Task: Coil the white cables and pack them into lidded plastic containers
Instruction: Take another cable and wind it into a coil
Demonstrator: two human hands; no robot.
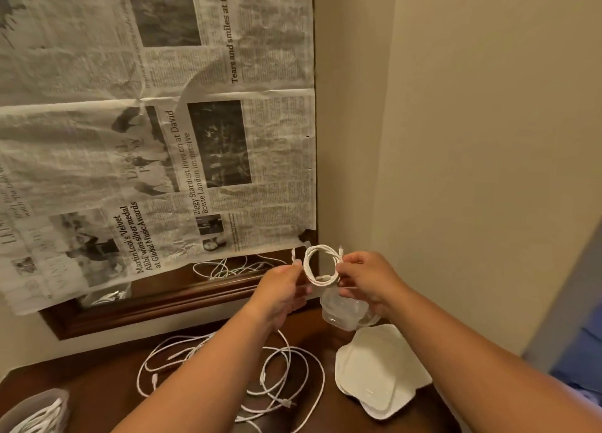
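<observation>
Both hands pinch a coil [321, 265]: left hand [282, 286] at nine o'clock, right hand [366, 277] at three, above the counter [107, 383].

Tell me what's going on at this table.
A person holds a small coil of white cable up between the left hand and the right hand, each gripping one side. Just below it stand clear plastic containers, with a stack of white lids beside them. More loose cables lie uncoiled on the wooden table. A tub at the near left already holds white cable.
</observation>
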